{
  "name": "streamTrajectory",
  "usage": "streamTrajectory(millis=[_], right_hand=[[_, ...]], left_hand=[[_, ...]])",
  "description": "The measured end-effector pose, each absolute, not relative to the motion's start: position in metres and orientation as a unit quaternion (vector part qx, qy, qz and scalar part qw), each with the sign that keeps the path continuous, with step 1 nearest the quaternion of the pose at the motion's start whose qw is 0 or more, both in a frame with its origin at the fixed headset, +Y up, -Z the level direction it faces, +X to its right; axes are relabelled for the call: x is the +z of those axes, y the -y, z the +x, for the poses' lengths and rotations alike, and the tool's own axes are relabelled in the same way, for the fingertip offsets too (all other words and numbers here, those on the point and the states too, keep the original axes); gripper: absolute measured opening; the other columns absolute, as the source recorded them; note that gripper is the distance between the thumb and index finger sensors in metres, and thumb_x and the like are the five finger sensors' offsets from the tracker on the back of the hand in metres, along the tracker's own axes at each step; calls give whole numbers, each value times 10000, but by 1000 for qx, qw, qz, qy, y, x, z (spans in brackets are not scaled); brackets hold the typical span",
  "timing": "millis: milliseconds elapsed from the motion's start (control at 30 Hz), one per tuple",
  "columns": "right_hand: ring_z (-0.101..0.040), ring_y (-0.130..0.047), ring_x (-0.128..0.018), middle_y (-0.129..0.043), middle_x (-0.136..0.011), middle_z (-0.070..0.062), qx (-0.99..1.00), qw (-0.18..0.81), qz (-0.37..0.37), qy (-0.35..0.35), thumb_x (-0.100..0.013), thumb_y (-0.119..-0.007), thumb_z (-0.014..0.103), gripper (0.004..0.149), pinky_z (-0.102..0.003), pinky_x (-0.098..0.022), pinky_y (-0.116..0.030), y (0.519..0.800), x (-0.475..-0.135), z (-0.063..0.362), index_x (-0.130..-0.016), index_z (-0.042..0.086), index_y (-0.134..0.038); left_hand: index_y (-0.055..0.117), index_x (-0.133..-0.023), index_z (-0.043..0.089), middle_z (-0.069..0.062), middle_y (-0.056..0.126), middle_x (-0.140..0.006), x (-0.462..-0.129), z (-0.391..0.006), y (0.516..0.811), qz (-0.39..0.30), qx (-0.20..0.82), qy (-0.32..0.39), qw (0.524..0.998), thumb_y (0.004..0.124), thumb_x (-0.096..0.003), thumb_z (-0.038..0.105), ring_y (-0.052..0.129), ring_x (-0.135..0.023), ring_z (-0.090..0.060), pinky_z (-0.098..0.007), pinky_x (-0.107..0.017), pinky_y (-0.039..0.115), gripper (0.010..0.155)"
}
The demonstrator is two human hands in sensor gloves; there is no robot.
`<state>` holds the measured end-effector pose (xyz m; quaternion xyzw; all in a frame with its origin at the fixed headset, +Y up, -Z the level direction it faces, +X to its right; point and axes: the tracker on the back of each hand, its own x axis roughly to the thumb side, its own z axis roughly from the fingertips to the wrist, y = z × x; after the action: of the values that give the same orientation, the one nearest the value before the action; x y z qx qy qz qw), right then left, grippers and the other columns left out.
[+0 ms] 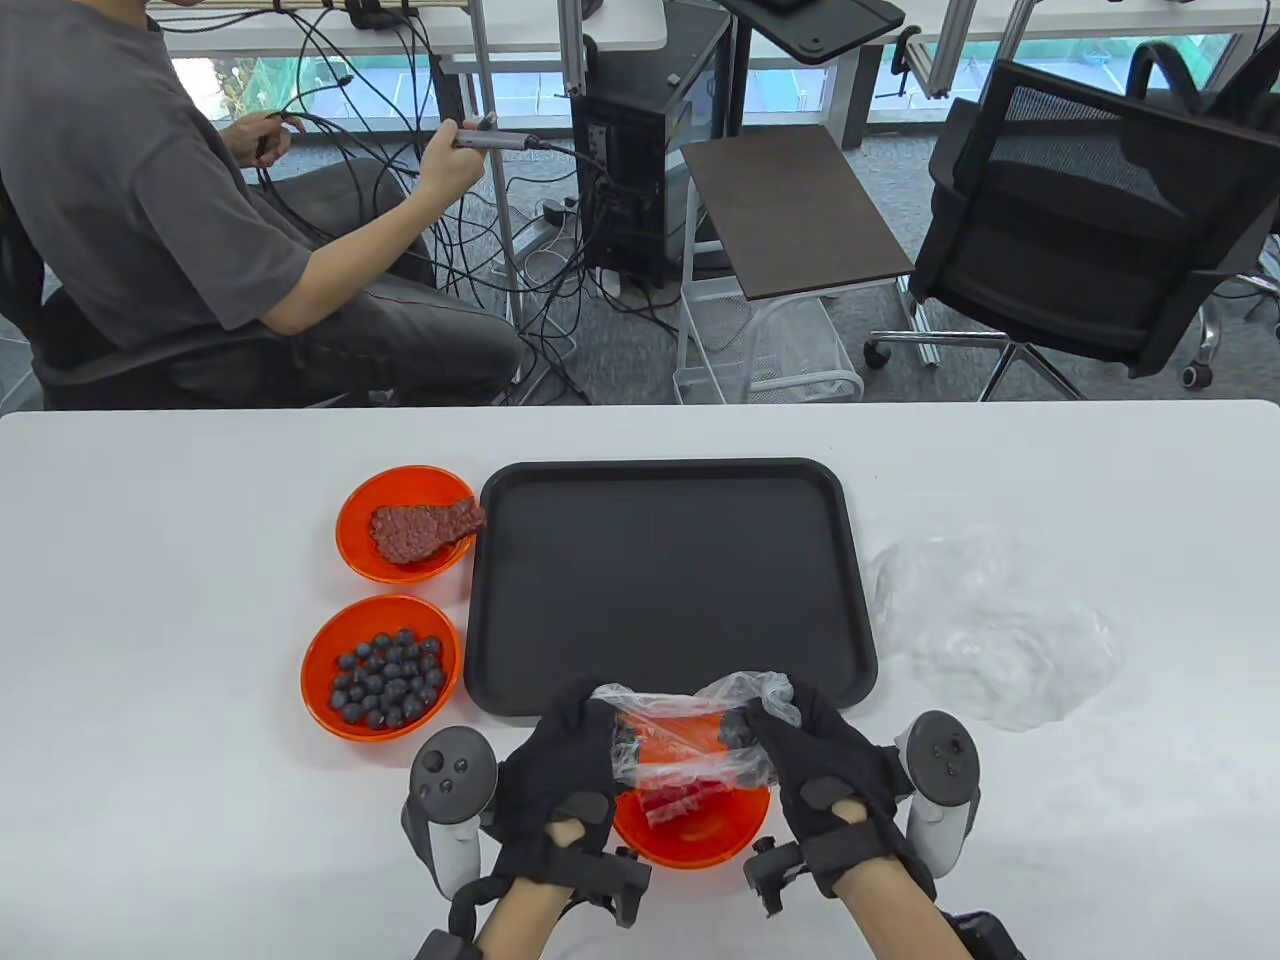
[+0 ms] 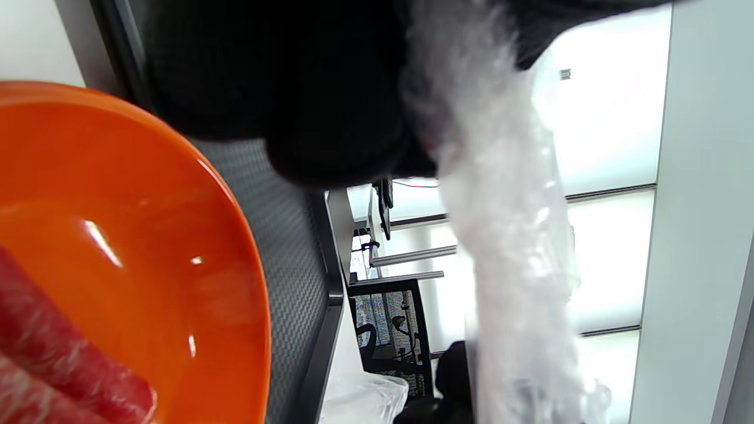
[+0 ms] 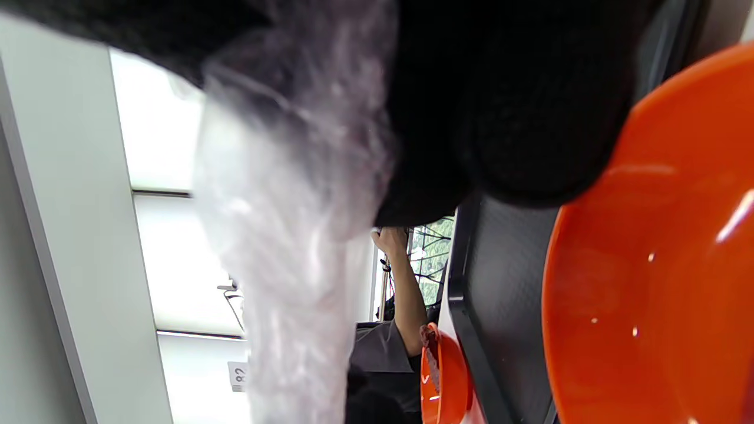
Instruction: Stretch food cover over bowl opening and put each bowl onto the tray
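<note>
An orange bowl (image 1: pixel 690 830) with red meat slices sits at the table's near edge, just in front of the black tray (image 1: pixel 665 580). Both gloved hands hold a clear plastic food cover (image 1: pixel 690 735) stretched between them above the bowl. My left hand (image 1: pixel 565 760) grips its left end and my right hand (image 1: pixel 815 755) its right end. In the left wrist view the cover (image 2: pixel 512 235) hangs from the black fingers (image 2: pixel 330 118) beside the bowl (image 2: pixel 147 247). The right wrist view shows the cover (image 3: pixel 294 235), the bowl (image 3: pixel 660 265) and the tray (image 3: pixel 506 294).
Left of the tray stand an orange bowl of blueberries (image 1: pixel 382 668) and an orange bowl with a meat piece (image 1: pixel 410 525). Loose clear covers (image 1: pixel 1000 630) lie right of the tray. A seated person (image 1: pixel 180 200) handles cables beyond the table's far edge.
</note>
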<state>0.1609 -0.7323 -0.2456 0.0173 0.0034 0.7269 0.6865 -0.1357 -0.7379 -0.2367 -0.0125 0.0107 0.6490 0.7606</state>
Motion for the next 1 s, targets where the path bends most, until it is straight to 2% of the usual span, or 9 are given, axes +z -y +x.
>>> streamTrajectory(millis=[133,200,300,467,567,667,767,900,1000], right_hand=[[-230,-1045,-391,-1019,-654,-43,776,628,48,32,-487,-827,306,439,-440,-284,-913,724,-242,159,-918,221,-833],[-222,-1041,-386,-1017,-649,-42,792,606,63,38,-486,-831,313,444,-438,-284,-911,722,-241,156,-920,219,-827],[-199,-1028,-379,-999,-638,-25,791,608,63,37,-489,-822,337,454,-431,-283,-907,723,-241,157,-923,204,-804],[-205,-1013,-417,-979,-651,-16,707,705,55,5,-506,-808,380,445,-444,-319,-891,728,-245,166,-920,218,-798],[-219,-1009,-430,-979,-651,-22,669,742,41,-4,-510,-810,396,427,-458,-331,-882,729,-247,172,-900,224,-826],[-223,-1009,-442,-978,-662,-24,671,741,24,17,-513,-806,410,419,-457,-338,-882,729,-246,179,-886,227,-857],[-239,-1010,-463,-980,-686,-33,658,751,0,45,-516,-800,415,420,-460,-348,-880,730,-245,188,-881,222,-874],[-243,-1028,-470,-1010,-709,-38,649,760,0,35,-516,-783,412,416,-450,-348,-893,732,-246,188,-876,223,-869],[-231,-1036,-430,-1032,-656,-38,637,771,1,13,-513,-782,401,420,-450,-325,-898,732,-247,189,-877,205,-859]], left_hand=[[734,-962,349,121,1036,-695,-236,-136,741,-25,729,-13,684,700,-532,500,1084,-537,-167,-353,-453,942,457],[734,-963,348,134,1029,-646,-236,-136,743,-44,772,-26,634,706,-532,496,1071,-489,-150,-342,-432,939,456],[742,-960,348,152,1015,-529,-237,-137,745,-63,784,-31,616,709,-531,501,1038,-363,-112,-326,-358,933,456],[778,-952,337,133,1010,-363,-240,-145,740,-81,753,-21,653,736,-530,505,994,-181,-102,-333,-243,927,456],[799,-943,340,132,1010,-312,-240,-148,730,-65,684,-12,727,750,-522,508,986,-128,-104,-336,-203,927,456],[810,-937,342,136,1006,-284,-238,-147,724,-47,633,-20,772,752,-519,514,982,-97,-103,-335,-180,927,456],[820,-930,327,135,1002,-260,-237,-148,723,-44,606,-35,793,755,-517,513,976,-72,-108,-340,-160,926,458],[827,-907,287,144,998,-243,-237,-147,724,-58,592,-40,803,745,-515,524,973,-55,-108,-339,-150,926,466],[835,-880,259,145,998,-234,-237,-149,723,-66,596,-44,799,741,-510,531,972,-46,-109,-341,-145,927,469]])
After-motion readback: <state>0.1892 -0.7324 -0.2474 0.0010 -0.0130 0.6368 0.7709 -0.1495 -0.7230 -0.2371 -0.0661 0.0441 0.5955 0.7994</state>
